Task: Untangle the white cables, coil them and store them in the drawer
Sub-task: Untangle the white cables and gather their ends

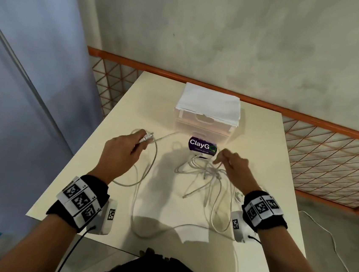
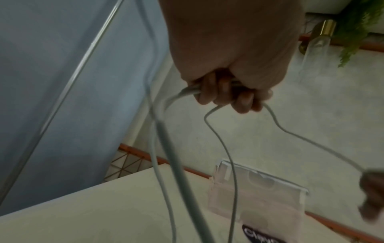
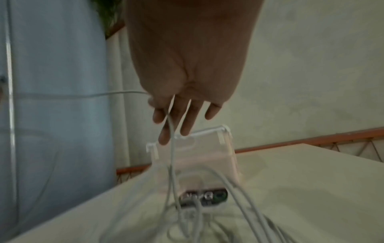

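A grey plaster wall (image 1: 229, 30) stands behind, with an orange rail and orange wire mesh (image 1: 327, 151) running along its foot, and a pale blue panel (image 1: 27, 53) on the left side. In front of the wall is a cream bench (image 1: 260, 155).

Near the far edge of the bench stands a small translucent drawer unit (image 1: 204, 125) with a folded white cloth (image 1: 208, 101) on its top. Its drawers look closed from the head view. Just in front of the drawer unit lies a small purple label (image 1: 202, 148) with the word "ClayGo".

The white cables (image 1: 205, 174) lie in front of the drawer unit, on the near half of the bench. They make a tangled bunch below the label, with long loops running toward the near edge, and one strand goes across between the two hands.

The left hand (image 1: 121, 154) is to the left of the drawer unit, above the bench. Its fingers (image 2: 220, 92) are curled tight around a few cable strands, and a plug end sticks out past the knuckles in the head view.

The right hand (image 1: 235, 166) is just in front of the label, over the tangle. Its fingers (image 3: 187, 118) are nearly straight and spread, and one strand passes between them; it seems hooked or lightly pinched near the thumb, but the blur hides exactly how.
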Demonstrator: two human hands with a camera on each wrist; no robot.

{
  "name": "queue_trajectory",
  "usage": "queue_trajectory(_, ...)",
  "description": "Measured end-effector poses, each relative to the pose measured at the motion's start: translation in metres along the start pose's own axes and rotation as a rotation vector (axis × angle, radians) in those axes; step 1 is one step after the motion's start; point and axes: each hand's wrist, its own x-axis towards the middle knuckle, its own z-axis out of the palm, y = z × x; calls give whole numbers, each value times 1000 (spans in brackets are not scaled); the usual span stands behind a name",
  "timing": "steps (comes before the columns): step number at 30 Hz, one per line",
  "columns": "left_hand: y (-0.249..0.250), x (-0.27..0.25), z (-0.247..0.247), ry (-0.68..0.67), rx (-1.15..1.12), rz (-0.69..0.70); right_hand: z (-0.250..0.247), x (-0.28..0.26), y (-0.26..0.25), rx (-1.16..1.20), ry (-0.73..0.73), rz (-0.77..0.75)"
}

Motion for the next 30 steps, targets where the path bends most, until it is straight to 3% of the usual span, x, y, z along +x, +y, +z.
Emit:
queue_trajectory(2,-7,-7,6,-113,70,14,-19,2,-12,196,186,-11)
queue_trajectory(4,-8,-12,10,-211,67,17,-36,1,-22,304,283,-41)
queue_trajectory(9,-2,-14,12,-498,-43,-48,-57,-21,-26,376,254,-53)
queue_trajectory(13,2,-21,14,-870,-287,-119,-50,-61,2,454,62,151)
queue_trajectory(15,4,-29,18,-1060,-330,-137,-35,-83,20,347,-117,259)
queue_trajectory(17,5,-37,22,-1144,-332,-145,-14,-103,40,214,-349,323)
queue_trajectory(20,12,-42,20,-1085,-409,-185,14,-129,65,-79,-581,427)
queue_trajectory(23,14,-40,14,-926,-475,-281,26,-130,60,-128,-441,480)
queue_trajectory(26,14,-39,6,-771,-593,-361,41,-101,33,-5,-228,292)
queue_trajectory(30,13,-41,-2,-698,-785,-418,94,-70,3,-78,-269,59)
